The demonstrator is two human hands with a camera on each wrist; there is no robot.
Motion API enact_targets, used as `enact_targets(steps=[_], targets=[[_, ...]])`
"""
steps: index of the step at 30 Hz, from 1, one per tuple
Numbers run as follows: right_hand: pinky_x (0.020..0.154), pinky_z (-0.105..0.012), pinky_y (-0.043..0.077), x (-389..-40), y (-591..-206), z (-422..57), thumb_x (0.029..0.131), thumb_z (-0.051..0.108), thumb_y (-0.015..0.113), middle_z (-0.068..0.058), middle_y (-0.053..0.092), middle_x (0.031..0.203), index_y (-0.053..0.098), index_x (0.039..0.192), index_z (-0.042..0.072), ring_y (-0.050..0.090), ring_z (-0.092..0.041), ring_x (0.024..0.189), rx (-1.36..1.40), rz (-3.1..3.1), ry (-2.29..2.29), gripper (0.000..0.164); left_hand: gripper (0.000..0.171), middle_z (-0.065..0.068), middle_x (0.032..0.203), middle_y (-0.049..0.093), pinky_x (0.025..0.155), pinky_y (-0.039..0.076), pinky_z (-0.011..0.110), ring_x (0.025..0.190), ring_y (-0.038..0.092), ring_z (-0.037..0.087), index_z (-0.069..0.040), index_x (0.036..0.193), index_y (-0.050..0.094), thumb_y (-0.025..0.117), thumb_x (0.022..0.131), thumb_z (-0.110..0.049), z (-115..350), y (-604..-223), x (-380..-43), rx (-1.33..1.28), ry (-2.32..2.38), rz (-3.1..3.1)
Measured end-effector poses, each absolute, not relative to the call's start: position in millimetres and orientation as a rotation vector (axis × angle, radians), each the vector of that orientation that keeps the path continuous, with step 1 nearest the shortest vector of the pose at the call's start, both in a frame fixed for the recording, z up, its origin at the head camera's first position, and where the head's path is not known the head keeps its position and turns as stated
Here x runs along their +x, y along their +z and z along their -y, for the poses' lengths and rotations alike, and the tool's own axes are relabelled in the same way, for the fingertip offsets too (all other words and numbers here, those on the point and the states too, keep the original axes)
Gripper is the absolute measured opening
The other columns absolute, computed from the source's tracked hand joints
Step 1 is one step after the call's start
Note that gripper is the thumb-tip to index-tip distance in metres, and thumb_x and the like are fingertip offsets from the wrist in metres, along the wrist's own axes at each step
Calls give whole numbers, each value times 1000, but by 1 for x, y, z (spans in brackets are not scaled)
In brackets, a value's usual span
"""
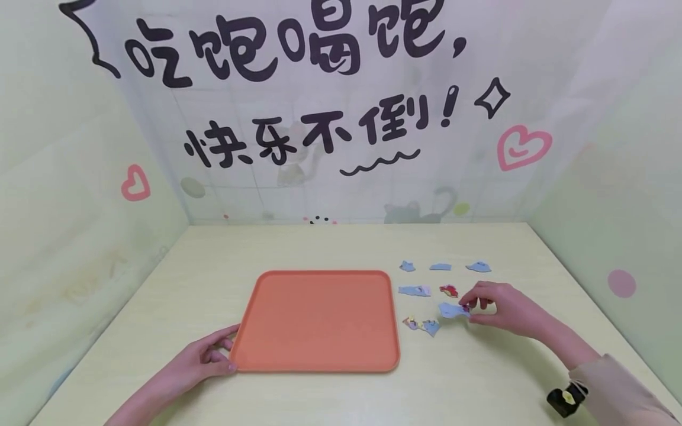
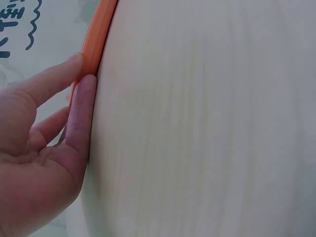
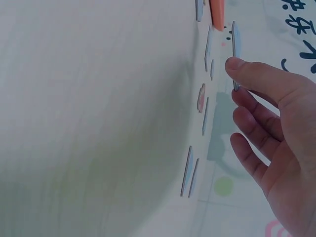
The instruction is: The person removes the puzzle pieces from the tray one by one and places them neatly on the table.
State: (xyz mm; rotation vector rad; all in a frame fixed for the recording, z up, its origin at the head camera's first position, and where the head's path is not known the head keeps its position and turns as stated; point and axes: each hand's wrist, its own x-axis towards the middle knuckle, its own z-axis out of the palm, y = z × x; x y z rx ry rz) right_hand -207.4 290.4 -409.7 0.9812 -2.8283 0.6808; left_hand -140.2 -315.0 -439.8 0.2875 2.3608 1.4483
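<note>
An orange-red tray (image 1: pixel 317 322) lies flat on the table. At its near left corner my left hand (image 1: pixel 199 361) grips the edge, thumb at the front and fingers along the left side; the left wrist view shows thumb and fingertips on the tray's rim (image 2: pixel 97 39). To the tray's right, my right hand (image 1: pixel 498 305) pinches a light-blue puzzle piece (image 1: pixel 450 310) between thumb and fingers. The right wrist view shows this piece (image 3: pixel 236 39) edge-on, raised off the table. A red puzzle piece (image 1: pixel 449 290) lies just behind it.
More puzzle pieces lie right of the tray: a long blue one (image 1: pixel 412 290), a back row including a blue piece (image 1: pixel 478 267), and pieces near the front, one blue (image 1: pixel 430 326). Printed walls (image 1: pixel 341 195) border the table at the back and sides.
</note>
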Motion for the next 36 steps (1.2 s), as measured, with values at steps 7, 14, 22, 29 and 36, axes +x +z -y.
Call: enact_targets(steps=[7,14,22,29,36], targets=[[70,-21,50,-203,-420,-306,79,10,80,14,64,88,73,100,17,51,5,78,988,2822,692,24,81,15,120,52,80,48,17,87,66,6,3,153,26,71,90,-18,315,-439,-140,271,1438,-2378],[69,-20,50,-201,-424,-311,80,15,81,12,66,89,73,101,16,52,5,77,978,2854,775,22,81,15,120,52,80,48,17,87,66,6,4,153,26,71,90,-18,313,-438,-141,276,1446,-2373],[68,-20,48,-198,-432,-313,81,21,81,11,66,89,72,101,19,53,1,77,967,2906,893,22,80,9,117,53,79,49,17,87,66,5,6,153,25,70,91,-16,314,-440,-139,297,1449,-2383],[67,-19,47,-197,-433,-314,81,21,80,9,64,88,71,103,16,52,-1,76,939,2923,961,23,80,15,122,52,80,47,16,88,66,7,2,154,26,71,91,-18,314,-438,-138,263,1444,-2383],[68,-20,47,-194,-432,-311,81,19,80,7,63,89,71,104,14,51,-1,77,913,2951,981,25,80,16,121,52,80,48,17,87,66,6,4,153,26,71,90,-18,314,-439,-137,272,1452,-2383]])
